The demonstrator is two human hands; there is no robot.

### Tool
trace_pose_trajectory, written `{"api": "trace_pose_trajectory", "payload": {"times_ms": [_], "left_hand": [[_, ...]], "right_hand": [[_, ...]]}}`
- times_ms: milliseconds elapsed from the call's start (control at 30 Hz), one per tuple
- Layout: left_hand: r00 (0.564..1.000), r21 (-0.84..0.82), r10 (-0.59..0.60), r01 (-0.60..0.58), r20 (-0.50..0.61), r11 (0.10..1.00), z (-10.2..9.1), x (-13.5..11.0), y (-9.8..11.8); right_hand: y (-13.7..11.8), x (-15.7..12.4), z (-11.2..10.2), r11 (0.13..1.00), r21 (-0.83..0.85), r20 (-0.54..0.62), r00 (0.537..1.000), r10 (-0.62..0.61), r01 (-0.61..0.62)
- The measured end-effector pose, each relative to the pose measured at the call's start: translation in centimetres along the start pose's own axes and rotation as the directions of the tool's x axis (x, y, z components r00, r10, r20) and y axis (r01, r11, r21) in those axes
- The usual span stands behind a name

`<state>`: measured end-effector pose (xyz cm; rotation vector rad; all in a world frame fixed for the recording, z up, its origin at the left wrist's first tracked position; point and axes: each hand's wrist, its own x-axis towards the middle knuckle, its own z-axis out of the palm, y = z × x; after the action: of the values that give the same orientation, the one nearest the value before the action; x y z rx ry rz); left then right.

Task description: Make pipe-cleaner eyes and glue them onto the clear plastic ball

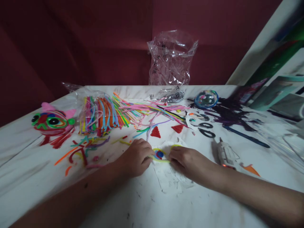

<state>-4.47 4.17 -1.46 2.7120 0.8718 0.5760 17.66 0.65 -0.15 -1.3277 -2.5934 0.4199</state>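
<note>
Midway between my hands lies a small round piece (160,154) coiled in blue with a red rim, over a white sheet (163,177). A yellow pipe cleaner (163,161) curves around it. My left hand (140,158) pinches the strand at its left side, fingers closed. At the other side, my right hand (181,158) has its curled fingers pressed on the same yellow strand; the fingertips of both hands are partly hidden. Just beyond the sheet sit two red triangles (155,132) of coiled pipe cleaner.
A hot glue gun (224,153) with a glowing light lies right of my right arm. Behind are bundled pipe cleaners (102,114), a clear plastic bag (169,63) and a roll of tape (206,99). A colourful pipe-cleaner face (53,121) stands left; loose scraps (82,155) lie nearby.
</note>
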Motion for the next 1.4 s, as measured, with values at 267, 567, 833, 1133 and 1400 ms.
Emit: {"api": "trace_pose_trajectory", "payload": {"times_ms": [267,567,833,1133,1400], "left_hand": [[0.969,0.34,-0.248,0.231,0.005,0.911,-2.0,0.1,0.1],[0.98,-0.043,-0.199,0.2,0.028,0.979,-0.1,0.2,-1.1],[0.97,-0.081,-0.242,0.241,-0.002,0.967,0.2,0.5,-1.0],[0.978,0.023,-0.202,0.203,-0.05,0.979,0.5,0.2,-0.8],[0.993,0.158,-0.119,0.112,0.03,0.981,0.0,-0.1,-0.1]], "right_hand": [[-0.5,0.2,0.4,0.99,-0.142,-0.015,1.0,0.012,-0.014],[-1.4,0.3,0.2,0.976,-0.219,0.038,0.999,-0.003,0.012],[-1.8,0.8,-0.2,0.972,-0.232,0.15,0.989,-0.009,0.044],[-1.5,0.9,-0.2,0.962,-0.241,0.191,0.978,-0.08,0.126],[-1.4,0.7,0.0,0.966,-0.23,0.181,0.98,-0.081,0.122]]}}
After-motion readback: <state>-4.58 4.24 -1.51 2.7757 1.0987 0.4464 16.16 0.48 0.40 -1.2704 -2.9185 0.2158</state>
